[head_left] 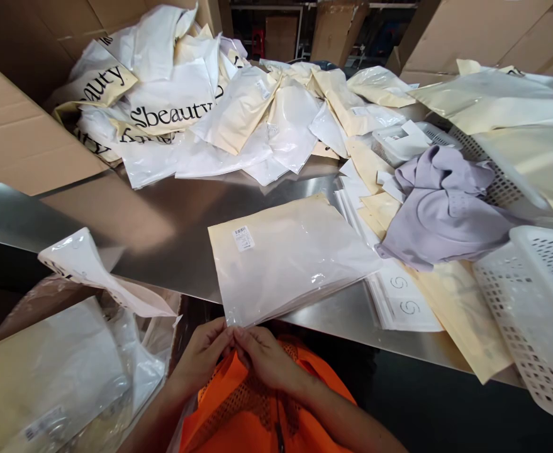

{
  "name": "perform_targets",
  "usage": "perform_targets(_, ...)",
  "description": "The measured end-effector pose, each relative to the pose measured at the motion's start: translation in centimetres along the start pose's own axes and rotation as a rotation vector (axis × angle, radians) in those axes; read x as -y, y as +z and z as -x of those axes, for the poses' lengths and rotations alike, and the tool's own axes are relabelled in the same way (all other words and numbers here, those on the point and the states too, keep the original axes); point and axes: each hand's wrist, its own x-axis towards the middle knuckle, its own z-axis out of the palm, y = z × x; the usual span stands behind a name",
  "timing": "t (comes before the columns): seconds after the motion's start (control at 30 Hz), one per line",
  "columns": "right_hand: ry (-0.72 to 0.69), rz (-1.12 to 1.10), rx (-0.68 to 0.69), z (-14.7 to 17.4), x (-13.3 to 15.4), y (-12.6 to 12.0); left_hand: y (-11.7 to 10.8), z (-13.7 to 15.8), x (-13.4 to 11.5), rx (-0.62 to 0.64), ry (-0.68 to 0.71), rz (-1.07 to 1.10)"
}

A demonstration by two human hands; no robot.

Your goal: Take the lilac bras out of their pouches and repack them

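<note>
Right now, the work seems to be at the stage of handling one corner of a plastic bag (290, 258), which lies flat on the metal tabletop (163, 233) straight in front of the person, its near left corner reaching past the front edge. Several edges show along its near side, so it may top a small stack.

Both hands meet at that corner. The left hand (207, 349) and the right hand (264, 358) are close together, thumbs and fingers drawn in, neither spread; they appear to pinch the corner between the fingertips, though the curled fingers hide exactly what each one grips. As I judge it, the next move calls for a light, firm pinch, since thin, slick plastic could slip or crease.

A barcode label (243, 238) sits near the bag's far left corner. Right of the bag are printed cards (406, 296), a lavender garment (446, 220) and a white basket (507, 302).
</note>
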Motion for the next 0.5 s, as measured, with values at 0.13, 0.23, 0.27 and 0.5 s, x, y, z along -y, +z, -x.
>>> perform_targets(0.13,-0.011,-0.038,-0.07,0.1,0.4,0.0,-0.3,-0.1,-0.4,-0.04,0.006,-0.02)
perform_targets(0.23,0.003,-0.097,-0.213,0.3,0.7,-0.7,-1.4,0.0,-0.7,-0.106,-0.006,-0.011)
perform_targets(0.27,0.023,-0.149,-0.282,0.4,0.8,-1.3,-1.9,0.0,-0.7,-0.145,-0.019,0.017)
perform_targets(0.5,-0.015,-0.54,-0.726,3.9,3.3,-8.4,-6.0,-0.7,0.3,-0.402,-0.137,0.434)
